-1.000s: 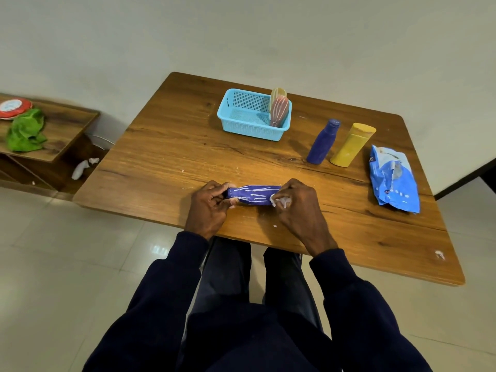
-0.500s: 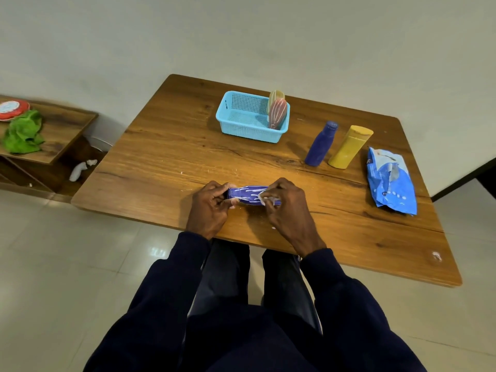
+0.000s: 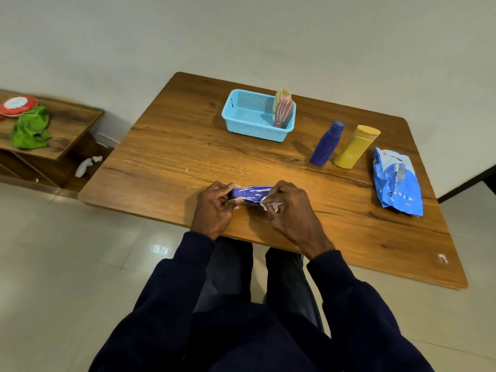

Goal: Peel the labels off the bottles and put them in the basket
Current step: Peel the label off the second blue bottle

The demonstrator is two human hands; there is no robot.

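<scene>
A purple bottle [image 3: 251, 195] streaked with white glue residue lies on its side near the table's front edge. My left hand [image 3: 214, 208] grips its left end. My right hand [image 3: 291, 210] covers its right end and pinches a white scrap of label [image 3: 271, 206] at the bottle's lower side. A light blue basket [image 3: 241, 122] stands at the back of the table; a pink bottle [image 3: 283, 112] and a yellowish one [image 3: 282, 93] behind it lean upright in its right corner. Right of the basket stand a blue bottle [image 3: 326, 143] and a yellow bottle [image 3: 355, 146].
A crumpled blue plastic packet [image 3: 397, 181] lies at the table's right side. Small white scraps dot the wooden table [image 3: 174, 157]. A low wooden shelf [image 3: 67, 124] at the left holds a green cloth [image 3: 31, 128] and a red disc [image 3: 17, 105].
My right hand slid left along the bottle and then drew back toward its lower right, pulling the white label scrap with it. My left hand and the bottle stayed put.
</scene>
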